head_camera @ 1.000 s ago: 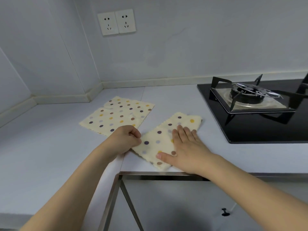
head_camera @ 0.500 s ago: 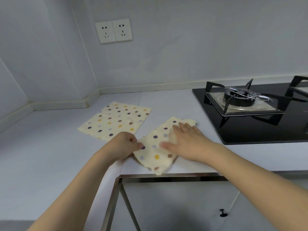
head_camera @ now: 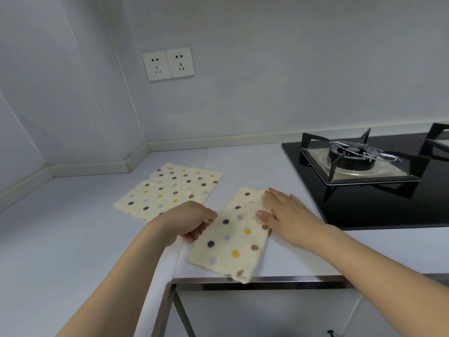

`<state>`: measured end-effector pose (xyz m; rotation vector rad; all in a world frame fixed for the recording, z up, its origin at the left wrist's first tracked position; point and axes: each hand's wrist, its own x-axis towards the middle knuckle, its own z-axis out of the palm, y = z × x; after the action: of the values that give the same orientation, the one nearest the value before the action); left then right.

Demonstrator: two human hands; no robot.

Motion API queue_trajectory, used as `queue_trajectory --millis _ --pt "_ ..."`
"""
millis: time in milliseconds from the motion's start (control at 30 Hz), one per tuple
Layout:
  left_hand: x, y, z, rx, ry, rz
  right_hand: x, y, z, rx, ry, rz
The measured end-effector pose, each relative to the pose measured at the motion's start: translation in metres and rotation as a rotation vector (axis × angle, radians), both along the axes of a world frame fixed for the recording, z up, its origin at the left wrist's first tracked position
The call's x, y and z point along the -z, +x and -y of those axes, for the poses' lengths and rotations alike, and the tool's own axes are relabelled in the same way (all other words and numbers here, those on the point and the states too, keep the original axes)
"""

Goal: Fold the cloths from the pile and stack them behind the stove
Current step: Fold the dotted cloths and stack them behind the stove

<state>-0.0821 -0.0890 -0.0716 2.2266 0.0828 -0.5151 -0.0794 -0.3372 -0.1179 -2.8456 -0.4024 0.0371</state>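
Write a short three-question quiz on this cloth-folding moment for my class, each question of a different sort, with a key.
1. True or false: the right hand lies flat on the folded cloth.
2. The left hand grips that cloth's: A) left edge B) far corner C) nothing.
3. Fill in: the pile of unfolded cloths lies to the ___ of the folded cloth.

Key: 1 true; 2 A; 3 left. The stove has no cloths behind it.
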Motion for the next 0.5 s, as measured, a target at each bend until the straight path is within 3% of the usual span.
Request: queue_trajectory --millis 200,400,500 --pt "-0.005 0.059 0.046 -0.111 -0.213 -0.059 0.008 -0.002 0.007 0.025 -0.015 0.010" --pt "0.000 0.091 0.084 -0.101 -0.094 -0.057 0.011 0.002 0.008 0.051 0.062 0.051" --pt "0.001 0.099 0.092 -0.073 0.081 0.040 0.012 0.003 0.009 0.053 0.058 0.059"
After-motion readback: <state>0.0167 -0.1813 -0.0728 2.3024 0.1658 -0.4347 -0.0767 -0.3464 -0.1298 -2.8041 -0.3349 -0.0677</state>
